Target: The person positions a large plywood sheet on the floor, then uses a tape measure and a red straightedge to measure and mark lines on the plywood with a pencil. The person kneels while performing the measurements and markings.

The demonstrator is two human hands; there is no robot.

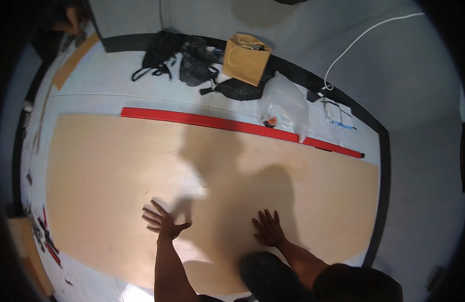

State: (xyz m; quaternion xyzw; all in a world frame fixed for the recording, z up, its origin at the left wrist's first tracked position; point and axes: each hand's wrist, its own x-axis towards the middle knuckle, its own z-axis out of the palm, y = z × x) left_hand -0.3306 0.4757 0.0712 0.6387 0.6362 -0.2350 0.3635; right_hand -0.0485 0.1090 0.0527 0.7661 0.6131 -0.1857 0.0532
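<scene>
A large pale wooden board (pixel 101 171) lies flat on the floor before me. Over its near middle part my left hand (pixel 164 221) is held with fingers spread and thumb out; whether it touches the wood I cannot tell. My right hand (pixel 268 229) is further right, fingers spread on or just above the board, holding nothing. My knee (pixel 267 274) in dark cloth shows beside the right forearm. Along the board's far edge runs a long red bar (pixel 192 119) with a dark end at the right. My shadow falls across the wood.
Against the far wall stand a brown paper bag (pixel 246 59), black bags (pixel 195 63), a black backpack (pixel 159 53) and a clear plastic bag (pixel 285 103). Red-handled tools (pixel 50 239) lie left of the board. A white cable (pixel 361 38) hangs right. Another person's hand (pixel 74 25) shows far left.
</scene>
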